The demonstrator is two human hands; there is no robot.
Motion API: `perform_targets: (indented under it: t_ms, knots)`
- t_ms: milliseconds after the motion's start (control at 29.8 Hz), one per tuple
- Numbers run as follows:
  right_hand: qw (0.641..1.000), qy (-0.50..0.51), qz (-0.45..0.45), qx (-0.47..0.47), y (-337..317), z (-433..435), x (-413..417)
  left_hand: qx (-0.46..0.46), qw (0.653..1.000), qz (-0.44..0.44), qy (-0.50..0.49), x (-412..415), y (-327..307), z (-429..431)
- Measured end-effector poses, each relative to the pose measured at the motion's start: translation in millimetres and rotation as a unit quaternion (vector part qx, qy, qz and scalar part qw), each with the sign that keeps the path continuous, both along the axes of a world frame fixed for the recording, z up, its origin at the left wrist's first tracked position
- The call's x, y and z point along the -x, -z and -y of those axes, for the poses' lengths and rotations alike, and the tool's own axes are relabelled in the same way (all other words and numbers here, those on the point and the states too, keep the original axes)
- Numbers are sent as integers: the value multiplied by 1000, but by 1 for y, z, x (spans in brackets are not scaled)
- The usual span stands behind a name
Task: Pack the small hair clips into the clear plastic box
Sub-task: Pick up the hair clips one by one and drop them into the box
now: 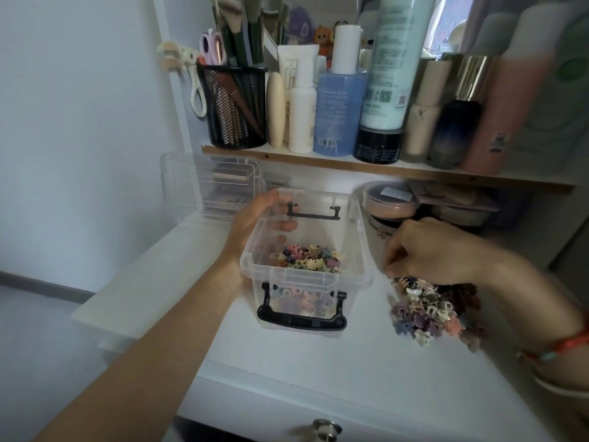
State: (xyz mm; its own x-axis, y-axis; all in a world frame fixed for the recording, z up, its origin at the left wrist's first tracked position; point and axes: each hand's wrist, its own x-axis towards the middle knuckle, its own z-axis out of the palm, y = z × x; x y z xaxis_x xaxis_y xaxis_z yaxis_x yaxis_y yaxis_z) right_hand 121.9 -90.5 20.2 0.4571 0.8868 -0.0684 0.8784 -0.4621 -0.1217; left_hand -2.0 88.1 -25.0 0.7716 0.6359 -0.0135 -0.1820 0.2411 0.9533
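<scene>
Gripping the clear plastic box (306, 279) on its left wall with left hand (255, 224), thumb over the rim at far corner, fingers curled against the outside (seen through the plastic). Box open, sitting on white desktop (287, 362), black handle (301, 315) hanging on near face, second black handle on far face. Layer of small hair clips (310, 260) already inside box, just right of left hand's fingers. Right hand (427, 250) just right of box, fingers bunched downward at top of loose clip pile (433, 309); blurred, cannot tell if anything pinched. Pile directly below and toward wrist side of right hand, on desktop, apart from box. Red bracelet (561, 346) on right wrist. Shelf of bottles (341, 100) above both hands, mesh cup (234, 106) above left hand.
</scene>
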Motion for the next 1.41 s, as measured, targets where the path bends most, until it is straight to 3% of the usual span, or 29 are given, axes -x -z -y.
perform_targets:
  t_ms: [101, 202, 302, 370, 538, 672, 739, 840, 941, 1008, 1075, 1143, 1210, 1311, 1411]
  knots:
    - [1000, -2, 29, -5, 0, -1, 1, 1, 1000, 2, -9, 0, 0, 0]
    - [992, -1, 3, -126, -6, 0, -5, 2, 1000, 2, -7, -1, 1, 0]
    - [933, -6, -108, -343, -12, -6, 3, -6, 1000, -5, 0, 0, 0, 0]
    - [892, -38, -162, -421, -11, -12, 15, -9, 1000, -5, -4, -1, -1, 0]
    - [921, -33, -160, -354, -13, -10, 10, -3, 1000, -7, 4, -1, -2, 0]
    - [981, 13, -75, -178, -10, 2, -9, -5, 1000, -4, -3, 0, -1, 1]
    - [993, 8, -96, -71, -7, 5, -9, -1, 1000, 3, -7, 0, -1, 2]
    - [996, 1, -85, -9, 0, 3, -7, 2, 1000, -3, -9, 0, -1, 2]
    - [997, -10, -74, -16, -1, 1, -7, 4, 1000, -2, -2, 0, -1, 1]
    - [989, -11, -86, -123, -5, -1, -7, 1, 1000, -2, -10, 0, -1, 2]
    - [940, -15, -135, -312, -11, -3, -1, -4, 1000, -3, -12, -1, -2, 2]
    - [884, -44, -212, -415, -16, -7, 10, -6, 1000, 0, -8, 0, -1, 3]
    - [882, -72, -225, -408, -16, -9, 17, -3, 1000, 1, -2, 0, -1, 3]
    - [924, -25, -137, -357, -16, -5, 4, -11, 1000, 2, -2, 0, -1, 2]
    - [987, 27, -31, -156, -11, 3, -9, -10, 1000, -1, -10, -1, -2, 3]
